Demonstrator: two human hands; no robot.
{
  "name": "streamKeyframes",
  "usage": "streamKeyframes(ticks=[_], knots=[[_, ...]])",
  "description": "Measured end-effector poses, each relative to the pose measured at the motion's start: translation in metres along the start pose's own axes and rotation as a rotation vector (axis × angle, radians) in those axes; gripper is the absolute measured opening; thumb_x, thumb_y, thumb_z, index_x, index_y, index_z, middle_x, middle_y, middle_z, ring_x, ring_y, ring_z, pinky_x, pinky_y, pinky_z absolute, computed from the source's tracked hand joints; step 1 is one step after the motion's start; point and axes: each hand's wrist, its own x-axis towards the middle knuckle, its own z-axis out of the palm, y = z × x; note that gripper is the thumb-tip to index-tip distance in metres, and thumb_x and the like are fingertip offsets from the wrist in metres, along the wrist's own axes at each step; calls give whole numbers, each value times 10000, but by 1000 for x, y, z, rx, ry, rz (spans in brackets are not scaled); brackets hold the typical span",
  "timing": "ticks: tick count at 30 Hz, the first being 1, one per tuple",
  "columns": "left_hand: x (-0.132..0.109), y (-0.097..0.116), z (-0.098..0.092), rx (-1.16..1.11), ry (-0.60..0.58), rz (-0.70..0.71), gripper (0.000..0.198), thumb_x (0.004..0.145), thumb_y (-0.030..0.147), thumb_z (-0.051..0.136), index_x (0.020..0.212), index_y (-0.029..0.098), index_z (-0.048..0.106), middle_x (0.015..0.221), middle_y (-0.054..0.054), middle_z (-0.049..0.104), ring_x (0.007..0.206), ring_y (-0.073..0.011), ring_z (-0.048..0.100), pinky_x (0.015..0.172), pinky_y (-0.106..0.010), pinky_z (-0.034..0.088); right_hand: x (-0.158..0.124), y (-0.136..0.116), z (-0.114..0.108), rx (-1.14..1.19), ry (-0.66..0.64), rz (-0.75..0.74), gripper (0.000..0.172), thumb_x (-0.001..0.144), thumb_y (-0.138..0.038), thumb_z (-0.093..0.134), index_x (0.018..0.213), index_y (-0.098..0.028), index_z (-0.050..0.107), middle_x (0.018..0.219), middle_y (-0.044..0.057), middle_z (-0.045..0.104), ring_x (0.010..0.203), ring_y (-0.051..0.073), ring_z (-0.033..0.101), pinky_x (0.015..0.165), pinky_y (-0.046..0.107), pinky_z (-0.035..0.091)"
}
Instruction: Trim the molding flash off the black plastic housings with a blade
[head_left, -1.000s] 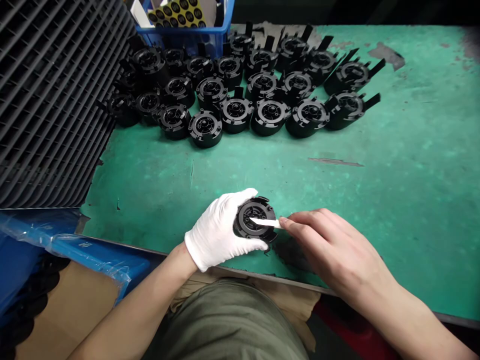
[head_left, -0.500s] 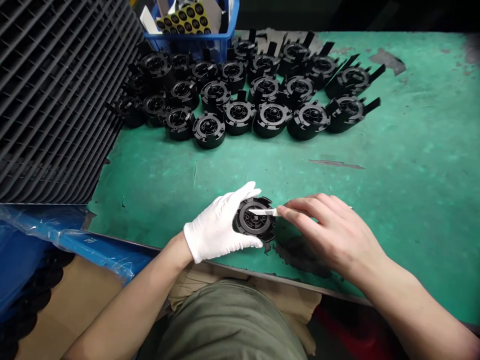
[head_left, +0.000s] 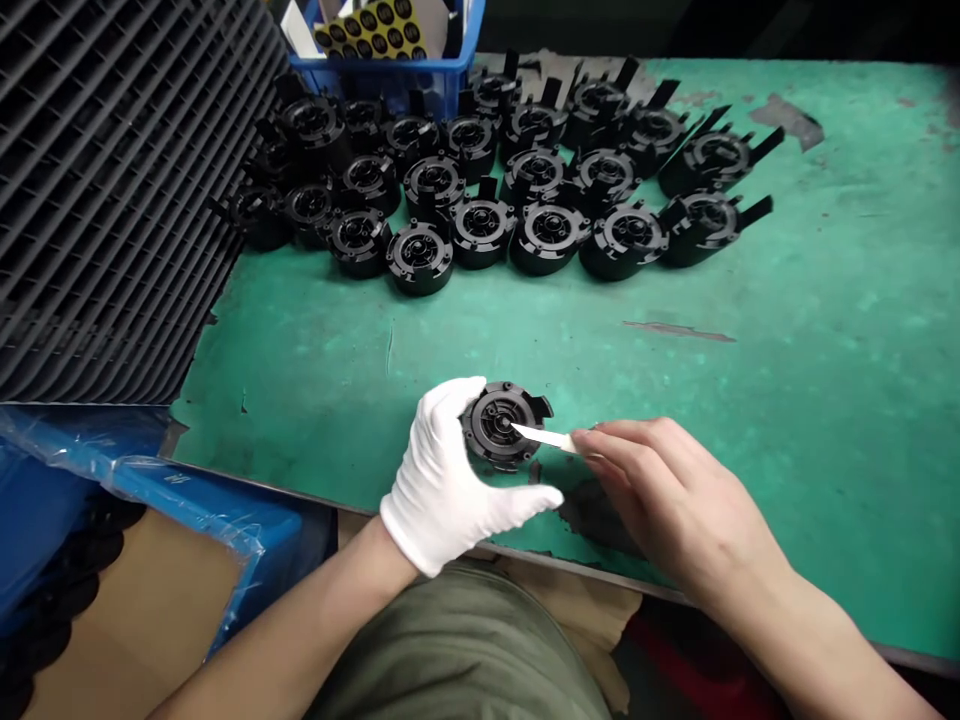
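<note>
My left hand (head_left: 448,475), in a white glove, has its fingers against the left side of a round black plastic housing (head_left: 501,462). Its thumb stretches out below the part, away from the rim. The housing shows a ringed face with a small central hub and tabs at its edge. Bare and closed, my right hand (head_left: 667,490) pinches the handle of a slim, pale trimming knife (head_left: 541,435). The knife's point is at or just over the hub; whether it touches cannot be told.
Several similar black housings (head_left: 551,235) stand in rows at the back of the green tabletop (head_left: 825,420). Behind them is a blue bin (head_left: 457,75) with a yellow sticker sheet (head_left: 371,30). Stacked black grid trays (head_left: 112,200) rise at left, above a plastic-lined blue crate (head_left: 187,500).
The housing has turned within my left hand, and the thumb has come off its lower rim. My right hand has moved slightly down and right, with the knife now slanting up to the left.
</note>
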Motion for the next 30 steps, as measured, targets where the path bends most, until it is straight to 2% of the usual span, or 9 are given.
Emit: streamKeyframes(ticks=[2,3,7,9,12,15,17,21,30], knots=[[6,2,8,61,36,-34,1093,725,700,975,1556,206,466,1454,-206,650,1395,-428,672,1209,-623,569,4,0,-2,15,16,8,371,1034,-77,673,1384,-194,633,1158,125,745,914,230,687,776,360,579],[12,0,7,65,-12,-26,1038,762,654,971,1560,207,478,1470,-206,662,1409,-424,672,1221,-612,566,5,1,-4,27,27,15,374,1034,-78,675,1387,-196,635,1157,124,743,925,230,694,785,357,582],[38,-14,-21,-57,-464,151,1032,925,538,883,1740,234,327,1734,-207,517,1587,-387,560,1317,-539,513,5,9,-9,61,39,29,375,1028,-90,694,1389,-179,639,1147,119,732,958,225,712,832,341,591],[42,-21,-35,-97,-570,188,997,1002,500,808,1789,274,239,1796,-181,442,1635,-370,507,1344,-551,484,3,11,-8,60,22,24,357,1027,-94,696,1372,-171,645,1138,119,731,945,224,709,816,344,591],[37,-25,-40,-134,-563,168,938,1052,477,746,1801,302,210,1800,-171,440,1647,-357,494,1356,-580,465,-1,9,-1,69,-14,18,348,1032,-94,690,1369,-171,642,1151,122,734,916,218,691,784,353,585],[31,-24,-30,-144,-487,114,1149,870,678,887,1770,262,305,1742,-206,512,1603,-406,542,1340,-598,482,-1,4,5,82,-52,-21,374,1029,-83,697,1386,-174,633,1164,117,743,915,212,673,788,352,566],[29,-22,-22,-133,-465,84,1240,755,735,944,1734,230,373,1690,-218,568,1561,-426,584,1322,-601,504,2,2,6,75,-74,-48,376,1030,-83,700,1389,-173,632,1164,114,748,914,212,652,789,353,548],[32,-21,-18,-119,-468,64,1152,778,672,964,1695,230,425,1645,-204,615,1535,-412,612,1306,-591,525,8,1,2,63,-107,-77,349,1030,-66,688,1367,-143,644,1159,124,748,900,212,618,790,357,528],[32,-20,-19,-127,-456,89,1135,768,640,985,1677,233,441,1627,-195,635,1520,-404,628,1303,-575,531,10,0,3,69,-111,-85,358,1041,-43,644,1379,-160,655,1169,114,747,925,207,628,811,336,530]])
